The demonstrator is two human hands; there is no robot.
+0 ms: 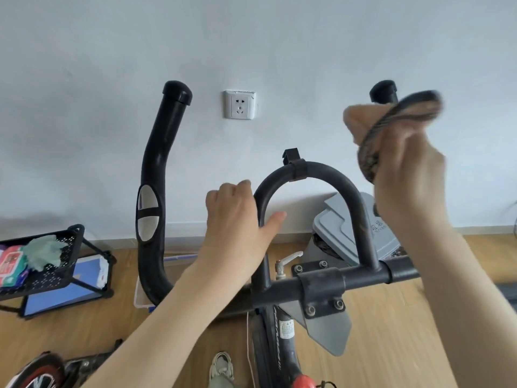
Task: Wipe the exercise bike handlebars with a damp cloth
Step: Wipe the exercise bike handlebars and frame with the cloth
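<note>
The black handlebars of the exercise bike fill the middle of the view. A central loop bar (321, 170) rises from the crossbar (361, 278). My left hand (237, 219) grips the left side of that loop. The left grip (159, 152) curves up toward the wall with nothing on it. My right hand (411, 180) holds a brownish cloth (391, 121) with a dark edge, bunched around the right grip, whose black end cap (382, 91) sticks out above it. The cloth is blurred.
A wall socket (239, 105) sits between the grips. A black rack (47, 270) with wipes and a green rag stands at left on the wooden floor. A grey bin lid (335, 219) lies behind the loop. My shoe (222, 368) shows below.
</note>
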